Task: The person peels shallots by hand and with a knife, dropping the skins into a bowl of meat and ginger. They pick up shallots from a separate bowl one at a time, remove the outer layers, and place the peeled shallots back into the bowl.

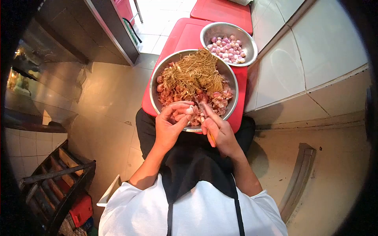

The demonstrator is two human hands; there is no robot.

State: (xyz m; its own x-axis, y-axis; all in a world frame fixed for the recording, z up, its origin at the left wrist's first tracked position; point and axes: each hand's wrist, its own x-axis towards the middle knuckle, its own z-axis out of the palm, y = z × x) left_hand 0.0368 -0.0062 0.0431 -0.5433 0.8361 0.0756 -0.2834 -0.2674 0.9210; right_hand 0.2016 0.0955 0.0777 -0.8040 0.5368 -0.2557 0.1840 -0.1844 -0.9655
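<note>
My left hand [172, 122] pinches a pale shallot [190, 110] between thumb and fingertips, over the near rim of a large metal bowl [235, 80]. Close beside it, my right hand [219, 131] is closed around a small knife with a yellow-orange handle [212, 137]; its blade is hard to make out. In the large bowl, a tangle of dry brown roots [193, 72] lies on top of reddish unpeeled shallots [160, 87]. Loose pinkish skins [220, 103] gather at the bowl's right and near side. Behind it, a smaller metal bowl [246, 37] contains many peeled purple-white shallots [228, 49].
Both bowls rest on a red plastic surface [179, 33] in front of my lap, with another red top [226, 15] beyond. A tiled wall [315, 59] runs close on the right. At the lower left stands a dark slatted rack [59, 173].
</note>
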